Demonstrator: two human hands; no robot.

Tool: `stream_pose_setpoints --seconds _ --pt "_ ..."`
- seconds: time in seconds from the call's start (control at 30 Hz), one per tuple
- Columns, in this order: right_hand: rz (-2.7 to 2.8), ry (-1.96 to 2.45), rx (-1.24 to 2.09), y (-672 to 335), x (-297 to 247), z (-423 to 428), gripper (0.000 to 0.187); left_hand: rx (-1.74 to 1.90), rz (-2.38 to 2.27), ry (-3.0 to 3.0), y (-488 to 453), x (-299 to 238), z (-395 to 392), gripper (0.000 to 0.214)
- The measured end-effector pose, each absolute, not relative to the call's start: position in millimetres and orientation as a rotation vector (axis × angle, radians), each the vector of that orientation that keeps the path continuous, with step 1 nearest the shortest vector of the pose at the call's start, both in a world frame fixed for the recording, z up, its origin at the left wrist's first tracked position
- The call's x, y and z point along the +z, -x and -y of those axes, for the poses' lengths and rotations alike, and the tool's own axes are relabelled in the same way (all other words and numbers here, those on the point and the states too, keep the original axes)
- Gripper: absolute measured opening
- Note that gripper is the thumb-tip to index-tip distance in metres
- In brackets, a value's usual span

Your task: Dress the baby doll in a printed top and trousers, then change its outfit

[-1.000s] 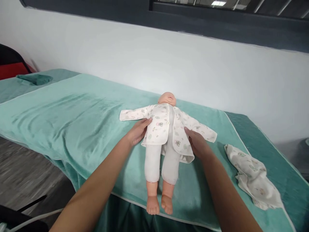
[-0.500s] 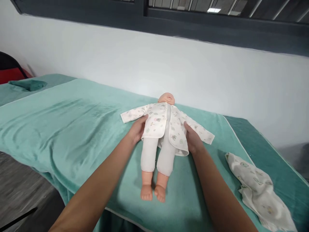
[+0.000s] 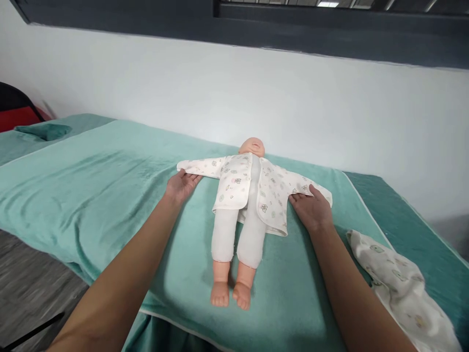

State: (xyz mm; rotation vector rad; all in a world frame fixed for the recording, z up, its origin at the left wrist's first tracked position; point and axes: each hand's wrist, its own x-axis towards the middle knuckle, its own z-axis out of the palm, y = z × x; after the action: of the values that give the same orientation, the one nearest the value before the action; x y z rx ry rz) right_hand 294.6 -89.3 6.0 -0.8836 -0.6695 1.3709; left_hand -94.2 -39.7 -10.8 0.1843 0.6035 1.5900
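A baby doll [image 3: 240, 234] lies on its back on a teal towel [image 3: 110, 190], head toward the wall, bare feet toward me. It wears a white printed jacket [image 3: 234, 183] lying unfastened over a white body. My left hand [image 3: 181, 185] rests at the end of the jacket's left sleeve, fingers touching the cuff. My right hand [image 3: 311, 210] lies flat on the right sleeve near its cuff, fingers stretched out.
A crumpled white printed garment [image 3: 399, 288] lies on the towel at the right. A folded dark teal cloth [image 3: 46, 130] sits at the far left by a red and black chair [image 3: 16, 105]. A white wall runs behind the table.
Both hands have slid outward from the doll's torso along the jacket sleeves to the cuffs, and the sleeves now lie spread wider.
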Motion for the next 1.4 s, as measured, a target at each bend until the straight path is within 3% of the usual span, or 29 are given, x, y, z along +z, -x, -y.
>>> stream_pose_setpoints --seconds 0.27,0.47,0.53,0.8,1.0,1.1,1.27,1.4 --pt "0.854 1.089 1.256 -244 1 102 0.024 1.439 -0.62 -0.393 67 -9 80 0.034" --pt "0.998 1.473 0.37 -226 2 139 0.03 1.113 -0.613 -0.697 52 -8 120 0.028" --pt "1.154 1.467 0.252 -217 15 139 0.026 1.091 -0.618 -0.792 51 -8 122 0.029" --pt "1.856 1.774 0.319 -178 79 62 0.022 1.066 -0.604 -0.871 50 -6 121 0.038" --pt "1.991 1.663 0.281 -161 97 42 0.013 1.093 -0.677 -0.848 50 -7 123 0.046" --pt "1.963 1.539 0.304 -167 82 74 0.011 1.127 -0.717 -0.885 48 -9 125 0.045" --pt "2.01 1.22 0.343 -205 38 196 0.039 1.297 -0.844 -0.906 45 -12 139 0.037" --pt "2.06 1.327 0.562 -246 15 294 0.049 1.388 -0.958 -0.946 47 -16 153 0.032"
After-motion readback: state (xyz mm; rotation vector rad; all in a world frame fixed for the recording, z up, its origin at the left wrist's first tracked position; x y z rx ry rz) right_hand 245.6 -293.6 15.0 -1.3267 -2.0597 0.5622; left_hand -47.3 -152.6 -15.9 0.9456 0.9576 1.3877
